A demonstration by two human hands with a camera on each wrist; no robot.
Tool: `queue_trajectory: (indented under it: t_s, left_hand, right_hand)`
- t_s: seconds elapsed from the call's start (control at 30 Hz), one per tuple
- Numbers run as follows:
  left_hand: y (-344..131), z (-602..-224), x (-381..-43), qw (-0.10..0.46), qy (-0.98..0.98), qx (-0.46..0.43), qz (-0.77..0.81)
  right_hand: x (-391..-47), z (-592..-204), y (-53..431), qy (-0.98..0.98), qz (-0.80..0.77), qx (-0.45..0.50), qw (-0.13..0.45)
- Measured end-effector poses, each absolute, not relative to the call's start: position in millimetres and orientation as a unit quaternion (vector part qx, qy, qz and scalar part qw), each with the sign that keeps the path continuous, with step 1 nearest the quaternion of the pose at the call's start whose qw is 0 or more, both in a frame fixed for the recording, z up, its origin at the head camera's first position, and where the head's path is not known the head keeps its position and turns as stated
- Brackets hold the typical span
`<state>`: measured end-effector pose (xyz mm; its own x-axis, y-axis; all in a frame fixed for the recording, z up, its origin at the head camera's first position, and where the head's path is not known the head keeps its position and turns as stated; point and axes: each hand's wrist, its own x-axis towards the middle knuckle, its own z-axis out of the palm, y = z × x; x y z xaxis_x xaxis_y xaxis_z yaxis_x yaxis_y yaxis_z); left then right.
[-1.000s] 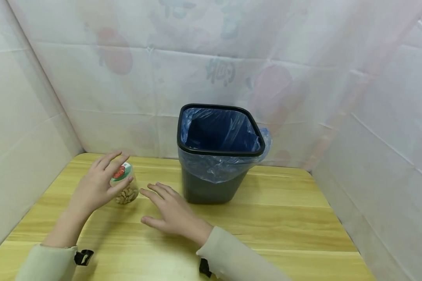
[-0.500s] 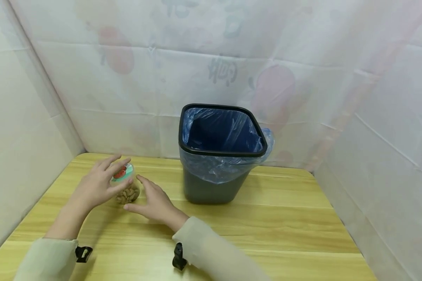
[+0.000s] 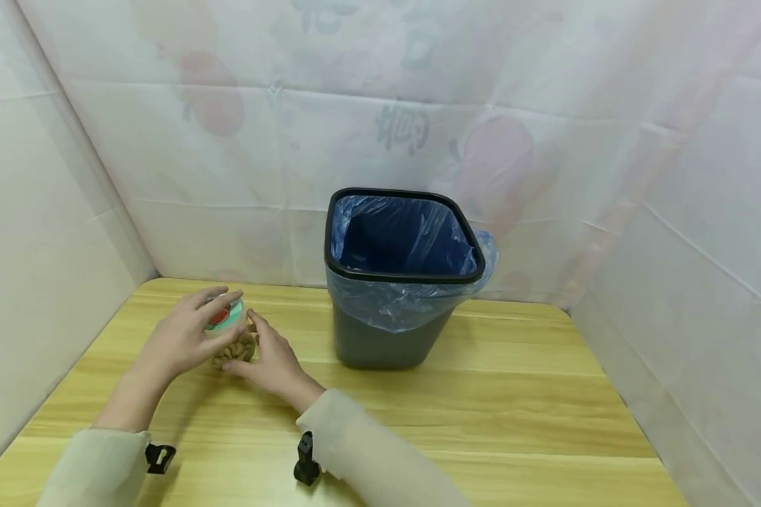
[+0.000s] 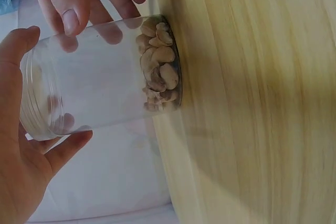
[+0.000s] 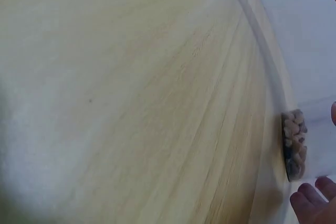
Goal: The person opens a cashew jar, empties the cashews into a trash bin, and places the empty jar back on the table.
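wood-grain table: nut jar
left hand: gripping top
right hand: grip unclear
my read: securing; next, firmer hold

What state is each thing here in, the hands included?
Jar: upright, partly filled.
Lid: on the jar.
Nuts: heaped at the jar's bottom.
Left hand: curved round the jar's top.
Right hand: curved round the jar's side.
Bin: upright, open at the top.
Blue liner: lining the bin, partly hanging outside.
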<state>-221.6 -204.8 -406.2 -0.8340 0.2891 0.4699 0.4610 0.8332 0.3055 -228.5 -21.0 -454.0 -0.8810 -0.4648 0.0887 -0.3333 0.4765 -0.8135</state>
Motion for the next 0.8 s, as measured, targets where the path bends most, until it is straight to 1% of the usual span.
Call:
queue_trajectory:
  t_s: [0.27,0.6,0.8]
  left_hand:
    - [-192.8,-397.9,-217.8,0.254,-0.912,-0.248,-0.206]
    - [-168.4,-375.2,-206.6,0.257,-0.895,-0.298,-0.212]
    - [-153.0,-364.4,-193.8,0.274,-0.877,-0.340,-0.201]
  right_hand:
    - [-223.9,-448.9,-5.1,0.848,-0.473,-0.232,0.056]
    - [-208.4,-436.8,30.3,0.843,-0.477,-0.247,0.033]
    - [-195.1,-430.7,51.4,0.830,-0.493,-0.257,0.028]
